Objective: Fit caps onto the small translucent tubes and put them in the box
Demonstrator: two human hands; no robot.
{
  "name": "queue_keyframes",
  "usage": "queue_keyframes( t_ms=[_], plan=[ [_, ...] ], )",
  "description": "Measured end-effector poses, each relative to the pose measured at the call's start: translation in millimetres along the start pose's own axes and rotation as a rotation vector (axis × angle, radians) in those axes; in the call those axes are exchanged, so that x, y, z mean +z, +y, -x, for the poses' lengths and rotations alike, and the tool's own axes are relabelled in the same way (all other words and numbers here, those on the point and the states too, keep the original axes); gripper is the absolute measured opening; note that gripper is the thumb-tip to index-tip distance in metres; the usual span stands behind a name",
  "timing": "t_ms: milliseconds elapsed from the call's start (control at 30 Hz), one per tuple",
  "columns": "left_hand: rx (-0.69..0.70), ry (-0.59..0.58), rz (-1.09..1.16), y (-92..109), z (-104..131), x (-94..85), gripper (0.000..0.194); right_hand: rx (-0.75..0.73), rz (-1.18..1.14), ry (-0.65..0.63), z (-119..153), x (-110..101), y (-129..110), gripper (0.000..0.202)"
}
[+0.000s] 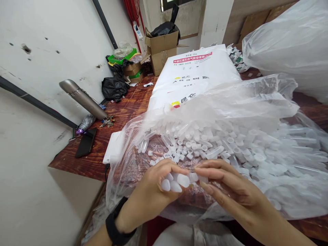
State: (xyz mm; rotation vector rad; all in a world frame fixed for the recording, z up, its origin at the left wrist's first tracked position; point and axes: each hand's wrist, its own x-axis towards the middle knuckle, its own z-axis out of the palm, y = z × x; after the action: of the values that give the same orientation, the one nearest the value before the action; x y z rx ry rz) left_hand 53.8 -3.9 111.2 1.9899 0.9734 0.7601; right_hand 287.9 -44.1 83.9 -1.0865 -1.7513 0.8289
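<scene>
Several translucent white plastic tubes (175,186) with rounded ends are bunched in my left hand (155,186), its fingers wrapped round them. Close beside it, my right hand (228,181) has thumb and fingers closed on a small white plastic piece (203,179) at the tubes' right side. Whether that piece is a cap or part of a tube I cannot tell. Just past both hands lie loose small white caps (181,152). A large heap of similar tubes and caps (246,150) spreads to the right on a clear plastic bag (128,147).
A white printed sack (197,68) lies behind the heap, with a cardboard box (164,48) beyond. On the left are a metal flask (84,99), keys (107,121), a dark phone (86,142) and a white device (112,148). A big filled plastic bag (289,51) stands right.
</scene>
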Motion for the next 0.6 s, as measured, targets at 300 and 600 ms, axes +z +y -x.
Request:
queue_keyframes(
  t_ms=[300, 600],
  plan=[
    [0.407, 0.055, -0.45, -3.0, 16.6, 6.8, 0.018, -0.163, 0.333, -0.006, 8.6, 3.0, -8.1, 0.028],
    [0.473, 0.141, -0.54, 9.5, 15.4, 17.0, 0.016, -0.174, 0.396, -0.023, 11.5, 10.3, -15.3, 0.023]
  ],
)
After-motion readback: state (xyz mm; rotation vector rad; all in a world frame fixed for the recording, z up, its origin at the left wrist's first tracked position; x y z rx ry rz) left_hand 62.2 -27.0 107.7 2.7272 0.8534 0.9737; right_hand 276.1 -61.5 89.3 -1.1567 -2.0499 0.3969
